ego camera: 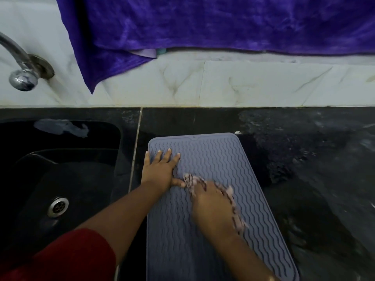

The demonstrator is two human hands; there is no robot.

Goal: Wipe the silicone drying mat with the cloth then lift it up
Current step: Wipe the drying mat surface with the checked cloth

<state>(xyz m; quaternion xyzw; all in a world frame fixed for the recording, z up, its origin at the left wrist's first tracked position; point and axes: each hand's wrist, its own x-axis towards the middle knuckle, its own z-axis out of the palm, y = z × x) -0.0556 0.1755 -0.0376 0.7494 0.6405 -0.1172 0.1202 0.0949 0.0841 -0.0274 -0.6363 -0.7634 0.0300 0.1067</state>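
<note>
Red sleeve (60, 258), right hand (213, 207) clamped on cloth (191, 180) (blurred), left hand (160, 170) fingers splayed at mat (223, 159) left edge, counter (314, 169) rightward

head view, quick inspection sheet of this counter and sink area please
surface: black stone counter, looks wet to the right of the mat
job's things: grey silicone drying mat lies flat on the counter beside the sink; striped cloth is on the mat
clutter: pale scrap at the sink's far rim
grippers: left hand flat, fingers spread, presses the mat's far left part; right hand holds the cloth on the mat, blurred
cables: nothing seen
surroundings: drain in the sink, tap above it, purple towel hanging over the marble wall
</note>
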